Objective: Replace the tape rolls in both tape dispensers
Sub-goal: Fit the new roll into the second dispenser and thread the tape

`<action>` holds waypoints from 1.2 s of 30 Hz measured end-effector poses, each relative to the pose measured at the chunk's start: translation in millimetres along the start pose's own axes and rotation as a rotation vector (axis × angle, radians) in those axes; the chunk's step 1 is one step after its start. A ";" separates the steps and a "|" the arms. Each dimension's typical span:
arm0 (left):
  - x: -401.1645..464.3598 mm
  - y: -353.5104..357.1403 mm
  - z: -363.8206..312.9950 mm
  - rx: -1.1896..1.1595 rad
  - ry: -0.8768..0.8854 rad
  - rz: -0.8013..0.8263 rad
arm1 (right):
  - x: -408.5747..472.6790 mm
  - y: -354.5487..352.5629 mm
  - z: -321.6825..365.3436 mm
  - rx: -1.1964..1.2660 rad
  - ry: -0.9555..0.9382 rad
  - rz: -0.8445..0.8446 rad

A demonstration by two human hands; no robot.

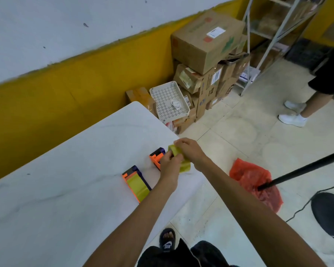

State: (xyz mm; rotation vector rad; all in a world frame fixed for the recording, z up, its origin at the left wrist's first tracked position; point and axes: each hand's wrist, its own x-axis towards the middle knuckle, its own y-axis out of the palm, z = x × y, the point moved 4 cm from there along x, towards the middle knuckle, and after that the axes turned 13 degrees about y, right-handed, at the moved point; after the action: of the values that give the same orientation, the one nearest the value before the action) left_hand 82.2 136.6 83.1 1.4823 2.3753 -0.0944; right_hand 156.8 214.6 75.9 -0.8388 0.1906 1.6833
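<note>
Both hands are gripping a yellow tape roll over the bench edge: left hand, right hand. Near dispenser at 7 o'clock is holding yellow tape. Far dispenser, touching the left hand, contents hidden. White tray at 12 o'clock is holding crumpled paper.

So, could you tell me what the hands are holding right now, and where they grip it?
Both hands hold the yellow tape roll above the table's edge: the left hand at its near side, the right hand over its far top. The exact finger placement is hidden.
</note>
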 end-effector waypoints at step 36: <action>28.2 60.3 90.4 0.186 0.031 -0.405 | 134.1 -10.1 -18.3 -0.442 0.025 0.403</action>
State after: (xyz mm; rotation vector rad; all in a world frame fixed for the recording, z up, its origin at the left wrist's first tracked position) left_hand 146.6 167.3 -3.6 1.0568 2.7204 -0.4010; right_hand 166.3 313.2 -16.8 -1.2092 -0.0015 2.1361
